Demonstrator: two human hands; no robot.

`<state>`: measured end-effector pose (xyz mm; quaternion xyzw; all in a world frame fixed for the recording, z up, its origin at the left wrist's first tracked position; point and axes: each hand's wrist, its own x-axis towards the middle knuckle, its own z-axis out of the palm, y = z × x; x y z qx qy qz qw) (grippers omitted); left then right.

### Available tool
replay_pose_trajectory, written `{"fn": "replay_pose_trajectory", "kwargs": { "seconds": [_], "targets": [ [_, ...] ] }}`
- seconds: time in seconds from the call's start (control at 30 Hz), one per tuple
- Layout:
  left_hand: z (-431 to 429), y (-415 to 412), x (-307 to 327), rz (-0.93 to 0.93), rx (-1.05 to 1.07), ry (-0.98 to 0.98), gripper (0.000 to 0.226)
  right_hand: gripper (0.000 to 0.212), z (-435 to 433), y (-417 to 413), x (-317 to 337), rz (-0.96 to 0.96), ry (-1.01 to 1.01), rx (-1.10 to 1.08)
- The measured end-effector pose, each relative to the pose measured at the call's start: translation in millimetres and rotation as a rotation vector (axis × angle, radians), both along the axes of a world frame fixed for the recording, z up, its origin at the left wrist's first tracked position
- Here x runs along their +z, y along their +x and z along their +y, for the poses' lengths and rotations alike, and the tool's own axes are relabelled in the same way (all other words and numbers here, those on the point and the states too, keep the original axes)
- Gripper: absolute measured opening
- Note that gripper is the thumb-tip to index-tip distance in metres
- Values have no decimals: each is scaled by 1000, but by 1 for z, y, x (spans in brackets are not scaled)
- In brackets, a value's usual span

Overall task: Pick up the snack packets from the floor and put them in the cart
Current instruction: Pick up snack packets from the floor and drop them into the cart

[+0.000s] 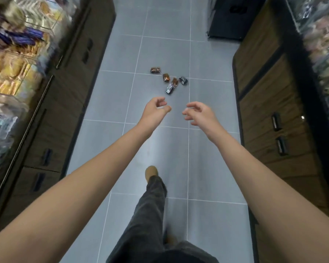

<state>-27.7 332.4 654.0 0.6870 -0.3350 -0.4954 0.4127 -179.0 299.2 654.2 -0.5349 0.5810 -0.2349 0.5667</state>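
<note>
Left hand (pixel 156 109) and right hand (pixel 198 112) reach out empty, fingers loosely curled, short of the snack packets (pixel 169 80) clustered on the tiled floor (pixel 207 158). Stepping closer and crouching should come before grasping the nearest one.

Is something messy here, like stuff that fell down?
Yes. Five small snack packets lie scattered on the grey tiled floor mid-aisle, not on the shelves. The left hand and right hand reach toward them, empty.
</note>
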Motion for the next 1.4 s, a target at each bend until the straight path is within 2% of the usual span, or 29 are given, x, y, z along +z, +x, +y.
{"fn": "replay_pose_trajectory", "kwargs": {
  "seconds": [0.33, 0.73, 1.0, 1.2, 1.3, 1.4],
  "targets": [
    [-190, 87, 2, -10, -63, 40, 43, 17, -177, 85, -9, 51, 77, -75],
    [-391, 145, -32, -82, -129, 93, 38, 10, -377, 149, -52, 28, 154, -126],
    [-551, 170, -65, -148, -221, 238, 37, 17, -532, 179, -83, 43, 238, -166],
    [-633, 187, -83, -109, -258, 299, 39, 13, -606, 197, -97, 58, 281, -252],
    [-667, 201, -98, -123, -299, 328, 42, 26, -631, 209, -112, 64, 316, -299],
    [-701, 216, -121, -159, -355, 344, 44, 26, -653, 223, -131, 69, 361, -383]
  ]
}}
